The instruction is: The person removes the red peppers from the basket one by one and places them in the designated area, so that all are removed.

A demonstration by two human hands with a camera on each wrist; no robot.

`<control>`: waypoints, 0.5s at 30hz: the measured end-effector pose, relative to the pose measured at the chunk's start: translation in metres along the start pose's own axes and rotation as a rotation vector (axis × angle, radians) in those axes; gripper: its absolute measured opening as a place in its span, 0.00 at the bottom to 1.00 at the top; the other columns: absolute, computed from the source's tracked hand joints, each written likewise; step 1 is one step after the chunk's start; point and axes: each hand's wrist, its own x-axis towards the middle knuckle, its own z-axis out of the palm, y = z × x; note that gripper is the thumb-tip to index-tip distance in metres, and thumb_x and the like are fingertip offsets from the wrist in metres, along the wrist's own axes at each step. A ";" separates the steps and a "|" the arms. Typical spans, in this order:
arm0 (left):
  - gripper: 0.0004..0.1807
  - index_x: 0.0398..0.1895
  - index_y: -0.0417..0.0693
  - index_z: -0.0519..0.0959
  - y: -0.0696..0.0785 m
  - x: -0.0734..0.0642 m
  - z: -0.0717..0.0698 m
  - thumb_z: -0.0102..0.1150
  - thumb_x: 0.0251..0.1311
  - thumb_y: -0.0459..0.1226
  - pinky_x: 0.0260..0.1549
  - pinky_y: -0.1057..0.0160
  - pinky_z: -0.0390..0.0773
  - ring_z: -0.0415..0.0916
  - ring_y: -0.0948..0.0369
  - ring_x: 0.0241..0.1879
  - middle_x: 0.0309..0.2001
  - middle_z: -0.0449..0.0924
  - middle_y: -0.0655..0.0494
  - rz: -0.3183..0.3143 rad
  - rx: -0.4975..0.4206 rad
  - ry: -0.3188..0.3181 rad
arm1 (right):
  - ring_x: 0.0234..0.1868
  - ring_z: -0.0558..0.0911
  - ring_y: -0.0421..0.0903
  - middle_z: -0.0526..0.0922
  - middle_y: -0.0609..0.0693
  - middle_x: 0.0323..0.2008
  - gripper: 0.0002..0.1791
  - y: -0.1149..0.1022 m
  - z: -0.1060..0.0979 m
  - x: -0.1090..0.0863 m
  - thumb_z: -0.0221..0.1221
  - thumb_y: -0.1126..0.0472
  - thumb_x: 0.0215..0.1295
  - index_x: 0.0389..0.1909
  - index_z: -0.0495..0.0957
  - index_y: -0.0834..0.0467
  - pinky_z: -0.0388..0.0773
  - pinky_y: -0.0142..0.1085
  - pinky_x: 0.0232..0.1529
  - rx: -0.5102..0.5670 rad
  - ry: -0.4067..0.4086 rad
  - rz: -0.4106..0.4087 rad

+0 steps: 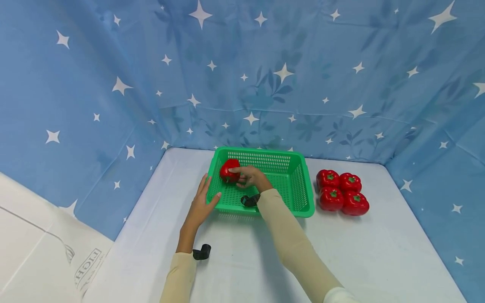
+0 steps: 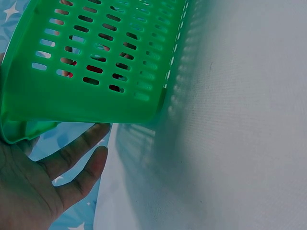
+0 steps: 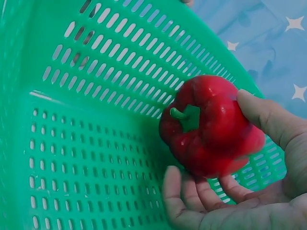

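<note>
A red bell pepper (image 1: 229,170) with a green stem is inside the left end of a green plastic basket (image 1: 307,185). My right hand (image 1: 251,176) reaches over the front rim and holds this pepper. In the right wrist view the thumb lies on one side of the pepper (image 3: 216,124), with the curled fingers (image 3: 206,194) on the opposite side. My left hand (image 1: 200,206) is spread at the basket's front left corner, fingers along the left side and thumb at the front rim. The left wrist view shows its straight fingers (image 2: 79,146) right beside the basket wall (image 2: 81,103).
Several red bell peppers (image 1: 331,198) sit grouped on the white table (image 1: 242,269) just right of the basket. A blue curtain with white stars (image 1: 242,84) hangs behind the table and at both sides. A white surface with printed lettering (image 1: 87,267) is at the lower left.
</note>
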 end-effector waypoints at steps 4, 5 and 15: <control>0.42 0.79 0.54 0.48 0.000 0.000 0.000 0.50 0.68 0.58 0.67 0.34 0.56 0.45 0.49 0.77 0.79 0.36 0.66 0.002 0.003 -0.005 | 0.57 0.74 0.54 0.68 0.60 0.62 0.41 -0.001 -0.003 -0.004 0.69 0.60 0.58 0.70 0.59 0.59 0.74 0.53 0.60 0.036 -0.033 -0.011; 0.42 0.79 0.54 0.48 0.000 0.000 0.000 0.51 0.68 0.58 0.67 0.34 0.56 0.45 0.49 0.77 0.79 0.37 0.65 0.004 0.004 -0.003 | 0.60 0.73 0.56 0.66 0.61 0.65 0.42 -0.002 -0.004 -0.004 0.68 0.60 0.59 0.71 0.58 0.60 0.73 0.55 0.61 0.046 -0.045 -0.020; 0.43 0.79 0.54 0.48 -0.002 0.000 0.000 0.50 0.68 0.59 0.66 0.33 0.57 0.45 0.48 0.77 0.80 0.37 0.61 0.009 0.018 0.005 | 0.64 0.72 0.63 0.61 0.64 0.69 0.45 -0.008 -0.015 -0.013 0.66 0.62 0.60 0.74 0.52 0.59 0.72 0.57 0.61 0.073 -0.072 -0.075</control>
